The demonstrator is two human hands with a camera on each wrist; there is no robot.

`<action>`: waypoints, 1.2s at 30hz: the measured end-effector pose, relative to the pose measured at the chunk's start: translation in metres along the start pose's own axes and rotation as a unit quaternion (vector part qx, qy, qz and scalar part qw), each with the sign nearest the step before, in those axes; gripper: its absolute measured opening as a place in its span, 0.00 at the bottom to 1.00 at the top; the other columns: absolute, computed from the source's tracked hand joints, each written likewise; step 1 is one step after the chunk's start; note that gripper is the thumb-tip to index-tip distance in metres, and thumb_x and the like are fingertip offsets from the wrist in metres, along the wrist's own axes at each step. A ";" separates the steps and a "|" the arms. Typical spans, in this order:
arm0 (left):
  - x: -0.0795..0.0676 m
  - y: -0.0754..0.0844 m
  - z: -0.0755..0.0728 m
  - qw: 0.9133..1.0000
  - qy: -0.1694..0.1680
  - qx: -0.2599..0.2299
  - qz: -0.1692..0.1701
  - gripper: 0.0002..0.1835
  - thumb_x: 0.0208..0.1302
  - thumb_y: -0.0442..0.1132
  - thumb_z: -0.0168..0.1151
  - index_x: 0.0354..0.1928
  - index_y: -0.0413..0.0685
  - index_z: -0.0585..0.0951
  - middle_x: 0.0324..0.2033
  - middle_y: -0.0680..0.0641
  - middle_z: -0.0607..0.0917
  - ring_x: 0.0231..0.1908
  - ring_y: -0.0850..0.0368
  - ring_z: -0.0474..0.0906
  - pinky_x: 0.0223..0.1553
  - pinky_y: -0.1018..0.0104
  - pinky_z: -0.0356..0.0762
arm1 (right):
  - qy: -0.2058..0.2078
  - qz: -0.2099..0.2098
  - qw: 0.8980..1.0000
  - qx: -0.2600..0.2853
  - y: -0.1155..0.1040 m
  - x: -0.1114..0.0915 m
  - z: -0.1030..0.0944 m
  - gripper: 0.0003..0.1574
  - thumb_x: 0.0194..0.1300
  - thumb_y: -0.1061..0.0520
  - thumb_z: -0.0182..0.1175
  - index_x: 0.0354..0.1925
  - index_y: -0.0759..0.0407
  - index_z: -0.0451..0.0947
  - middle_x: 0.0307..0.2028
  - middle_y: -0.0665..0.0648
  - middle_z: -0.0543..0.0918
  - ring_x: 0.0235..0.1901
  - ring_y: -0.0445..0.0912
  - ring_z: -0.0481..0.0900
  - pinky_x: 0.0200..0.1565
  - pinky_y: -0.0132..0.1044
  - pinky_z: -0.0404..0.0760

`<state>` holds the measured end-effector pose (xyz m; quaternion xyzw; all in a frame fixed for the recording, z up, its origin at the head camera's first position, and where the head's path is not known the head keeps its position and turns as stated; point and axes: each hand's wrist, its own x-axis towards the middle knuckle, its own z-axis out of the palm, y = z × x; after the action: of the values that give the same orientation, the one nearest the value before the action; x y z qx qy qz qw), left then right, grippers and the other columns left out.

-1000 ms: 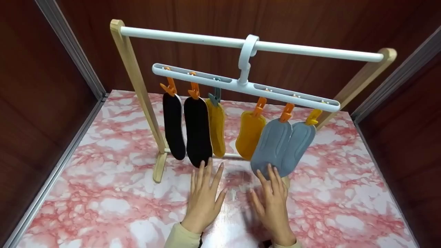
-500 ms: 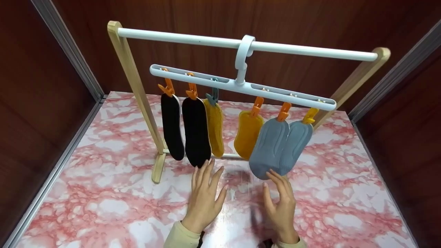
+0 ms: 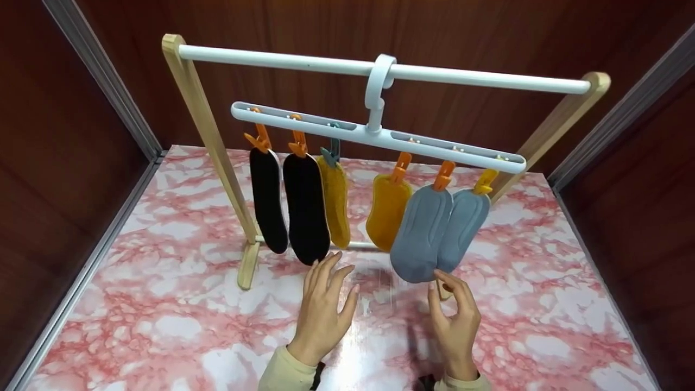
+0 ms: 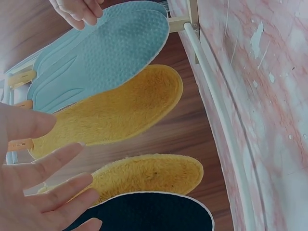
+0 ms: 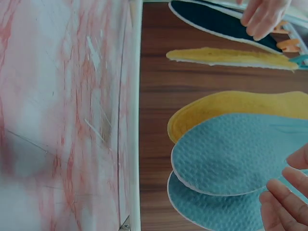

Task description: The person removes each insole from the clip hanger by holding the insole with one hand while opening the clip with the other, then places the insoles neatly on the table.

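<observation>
Insoles hang by clips from a white hanger (image 3: 374,136). My left hand (image 3: 324,312) is held with its fingers spread and slightly bent just below the lower end of a black insole (image 3: 307,209). Nothing is in it; in the left wrist view the fingers (image 4: 53,166) stand apart. My right hand (image 3: 456,320) is by the lower end of the grey-blue insoles (image 3: 421,233), thumb and fingers loosely bent with a gap between. Its fingertips overlap the insole's edge in view; whether they touch cannot be told. Two yellow insoles (image 3: 390,212) hang between the black and grey-blue pairs.
A wooden rack with a white top bar (image 3: 304,64) carries the hanger. Orange clips (image 3: 444,176), a yellow clip (image 3: 486,182) and a dark green clip (image 3: 331,155) hold the insoles. The table (image 3: 179,326) has a pink-and-white marbled surface. Dark wood panels stand around it.
My right hand has moved right and slightly down from the front of the grey-blue insoles, its fingers bending more. My left hand has stayed near the black insole, its fingers a little more bent.
</observation>
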<state>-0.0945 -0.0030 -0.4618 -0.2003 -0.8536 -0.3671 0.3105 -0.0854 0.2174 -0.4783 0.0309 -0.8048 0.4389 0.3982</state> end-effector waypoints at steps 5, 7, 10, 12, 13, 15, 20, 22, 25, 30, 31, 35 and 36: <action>0.001 0.001 0.000 1.000 0.003 -0.008 -0.008 0.14 0.59 0.37 0.65 0.47 0.43 0.80 0.57 0.41 0.75 0.59 0.40 0.70 0.62 0.43 0.64 | 0.018 0.022 1.000 0.008 0.001 0.004 -0.002 0.17 0.52 0.78 0.62 0.42 0.70 0.81 0.39 0.67 0.83 0.41 0.38 0.78 0.46 0.23 0.72; 0.001 0.001 0.000 1.000 0.009 -0.011 -0.009 0.13 0.59 0.37 0.65 0.45 0.43 0.81 0.56 0.41 0.76 0.58 0.41 0.71 0.62 0.43 0.65 | 0.027 0.035 0.999 0.027 0.002 0.006 -0.003 0.17 0.53 0.77 0.63 0.42 0.70 0.82 0.39 0.66 0.83 0.40 0.38 0.79 0.46 0.24 0.74; 0.001 0.000 0.000 1.000 0.023 -0.014 -0.009 0.11 0.57 0.35 0.66 0.43 0.43 0.81 0.54 0.41 0.77 0.57 0.42 0.73 0.62 0.44 0.66 | 0.052 0.047 0.995 0.069 0.004 0.009 -0.006 0.15 0.54 0.76 0.62 0.42 0.70 0.82 0.39 0.65 0.83 0.40 0.36 0.80 0.45 0.27 0.76; 0.001 0.000 0.001 0.999 0.030 -0.016 -0.010 0.10 0.56 0.34 0.67 0.42 0.44 0.82 0.53 0.42 0.78 0.56 0.43 0.74 0.61 0.44 0.66 | 0.073 0.047 0.992 0.095 0.007 0.011 -0.007 0.14 0.54 0.77 0.62 0.41 0.71 0.81 0.38 0.64 0.84 0.39 0.37 0.81 0.44 0.28 0.78; 0.001 0.000 0.001 0.999 0.032 -0.019 -0.011 0.10 0.56 0.33 0.67 0.41 0.44 0.82 0.53 0.42 0.79 0.56 0.44 0.74 0.61 0.44 0.67 | 0.084 0.047 0.990 0.106 0.008 0.011 -0.007 0.13 0.54 0.77 0.62 0.41 0.73 0.81 0.38 0.62 0.84 0.38 0.38 0.81 0.43 0.28 0.78; 0.000 -0.001 0.000 0.999 0.033 -0.021 -0.016 0.10 0.57 0.34 0.67 0.41 0.44 0.82 0.53 0.43 0.79 0.56 0.45 0.74 0.61 0.44 0.67 | 0.096 0.053 0.987 0.116 0.012 0.013 -0.008 0.12 0.55 0.76 0.61 0.41 0.74 0.80 0.39 0.59 0.85 0.38 0.39 0.82 0.43 0.29 0.78; -0.004 -0.001 -0.001 0.999 0.020 -0.026 -0.038 0.09 0.57 0.33 0.66 0.41 0.44 0.82 0.54 0.45 0.78 0.56 0.46 0.74 0.60 0.49 0.68 | 0.103 0.072 0.983 0.132 0.015 0.018 -0.011 0.15 0.55 0.78 0.61 0.43 0.76 0.78 0.41 0.55 0.85 0.41 0.42 0.82 0.45 0.31 0.78; -0.006 -0.002 -0.002 0.999 0.017 -0.026 -0.045 0.09 0.56 0.32 0.67 0.40 0.44 0.82 0.54 0.45 0.78 0.56 0.47 0.73 0.59 0.51 0.69 | 0.102 0.077 0.982 0.140 0.017 0.021 -0.012 0.16 0.54 0.78 0.60 0.44 0.78 0.77 0.41 0.56 0.85 0.42 0.42 0.81 0.46 0.31 0.78; -0.008 -0.003 -0.002 0.998 0.016 -0.025 -0.051 0.09 0.56 0.32 0.67 0.40 0.45 0.82 0.54 0.45 0.78 0.56 0.47 0.73 0.59 0.52 0.69 | 0.101 0.082 0.980 0.152 0.021 0.023 -0.012 0.17 0.55 0.79 0.59 0.45 0.80 0.75 0.42 0.57 0.84 0.43 0.42 0.81 0.46 0.30 0.77; -0.010 -0.002 -0.003 0.998 0.013 -0.022 -0.061 0.09 0.56 0.33 0.67 0.40 0.46 0.82 0.53 0.46 0.79 0.55 0.49 0.74 0.58 0.55 0.70 | 0.090 0.099 0.972 0.194 0.028 0.028 -0.012 0.21 0.54 0.80 0.59 0.49 0.81 0.73 0.44 0.55 0.84 0.46 0.43 0.80 0.49 0.31 0.75; -0.010 -0.002 -0.003 0.998 0.013 -0.022 -0.063 0.09 0.56 0.33 0.67 0.40 0.47 0.82 0.53 0.47 0.79 0.55 0.50 0.74 0.58 0.55 0.70 | 0.085 0.104 0.970 0.202 0.029 0.029 -0.012 0.22 0.54 0.79 0.59 0.49 0.81 0.73 0.44 0.54 0.83 0.46 0.43 0.80 0.49 0.32 0.74; -0.009 -0.001 -0.004 0.998 0.014 -0.022 -0.063 0.10 0.55 0.32 0.68 0.40 0.47 0.82 0.52 0.47 0.79 0.55 0.51 0.74 0.58 0.56 0.71 | 0.061 0.121 0.964 0.229 0.033 0.034 -0.012 0.25 0.56 0.76 0.61 0.53 0.77 0.72 0.46 0.52 0.82 0.48 0.43 0.78 0.52 0.32 0.73; -0.009 -0.001 -0.004 0.998 0.014 -0.022 -0.062 0.09 0.56 0.32 0.68 0.40 0.47 0.82 0.52 0.47 0.79 0.55 0.51 0.74 0.58 0.56 0.71 | 0.053 0.125 0.962 0.236 0.034 0.036 -0.012 0.26 0.56 0.76 0.61 0.54 0.76 0.71 0.46 0.52 0.82 0.49 0.43 0.78 0.52 0.31 0.72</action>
<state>-0.0870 -0.0077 -0.4663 -0.1485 -0.8517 -0.4074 0.2943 -0.1159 0.2575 -0.4737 -0.0003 -0.6535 0.6640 0.3634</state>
